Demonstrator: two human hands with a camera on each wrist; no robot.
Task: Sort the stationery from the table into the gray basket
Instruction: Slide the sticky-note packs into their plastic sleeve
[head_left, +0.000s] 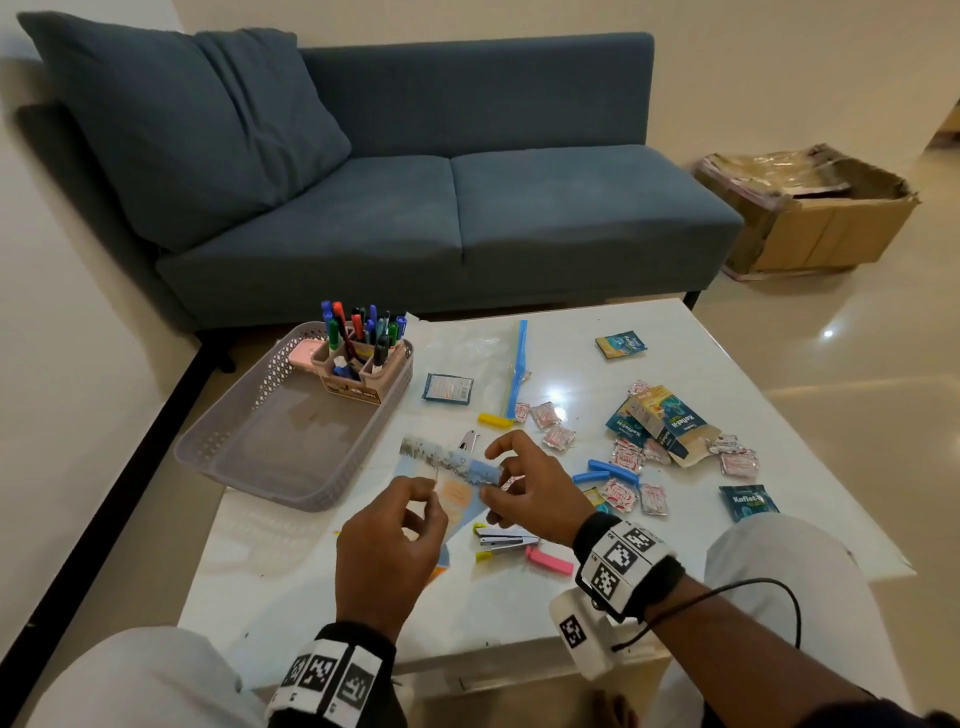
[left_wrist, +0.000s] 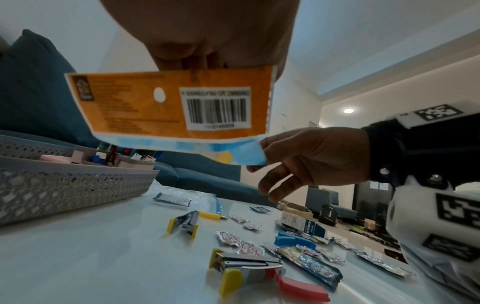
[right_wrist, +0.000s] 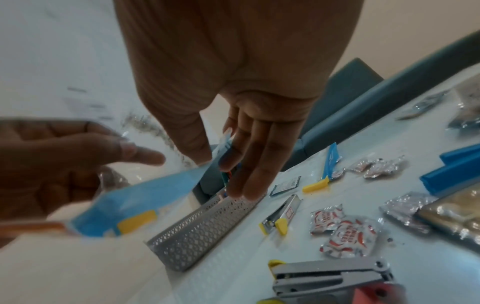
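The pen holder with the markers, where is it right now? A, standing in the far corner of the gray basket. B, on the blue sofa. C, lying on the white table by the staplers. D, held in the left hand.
A: the pen holder stands upright inside the gray basket, at its far corner, with the markers sticking up from it.

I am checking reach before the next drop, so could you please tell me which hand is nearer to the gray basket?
Left. The left hand hangs just beside the gray basket's near corner; the right hand is farther off, above the stapler.
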